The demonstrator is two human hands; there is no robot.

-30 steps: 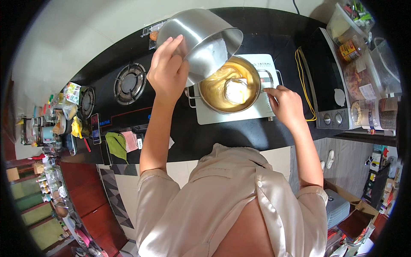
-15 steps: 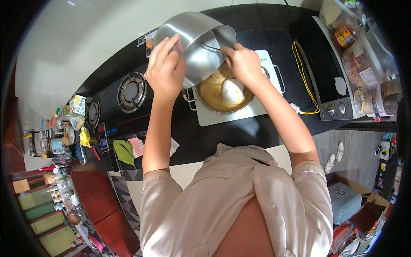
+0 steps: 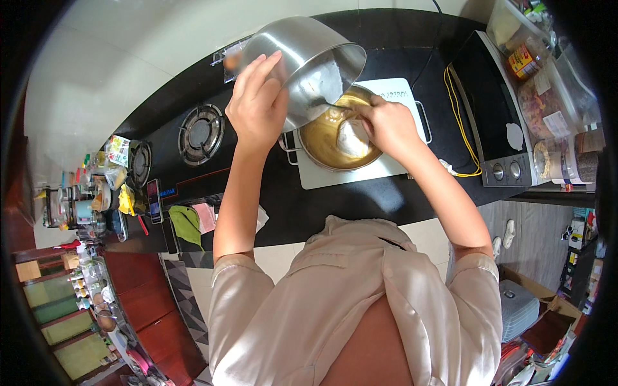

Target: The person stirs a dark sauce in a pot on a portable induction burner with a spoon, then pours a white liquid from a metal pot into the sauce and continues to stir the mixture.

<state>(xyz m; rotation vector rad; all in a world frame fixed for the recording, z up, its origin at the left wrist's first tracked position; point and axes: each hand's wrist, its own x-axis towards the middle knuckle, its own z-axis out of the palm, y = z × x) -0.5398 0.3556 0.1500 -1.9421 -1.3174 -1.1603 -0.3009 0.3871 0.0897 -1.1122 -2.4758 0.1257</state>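
Observation:
My left hand (image 3: pixel 259 106) grips the side of a deep steel pot (image 3: pixel 286 48), fingers spread along its outer wall. The pot is tipped on its side, its mouth facing right and down over a pan (image 3: pixel 310 154). In my closed right hand (image 3: pixel 391 127) is a thin dark-handled utensil, probably a spoon (image 3: pixel 336 107); its end is at the pot's lower rim. A little pale residue (image 3: pixel 328 80) clings inside the pot. Yellow-brown liquid (image 3: pixel 317 138) fills the pan, with a whitish mass (image 3: pixel 353 138) in it, partly behind my right hand.
The pan stands on a white cooktop (image 3: pixel 322 181). A gas burner (image 3: pixel 201 135) is on the left, with a phone (image 3: pixel 154 201) and a green cloth (image 3: pixel 185 225) nearer. To the right are a yellow cable (image 3: pixel 458 128), a microwave (image 3: pixel 492 109) and stacked food containers (image 3: pixel 547 106).
My right hand has drawn the utensil from inside the pot down to its rim, nearer the pan. The pot has shifted slightly right. The white mass in the pan looks flatter and more spread.

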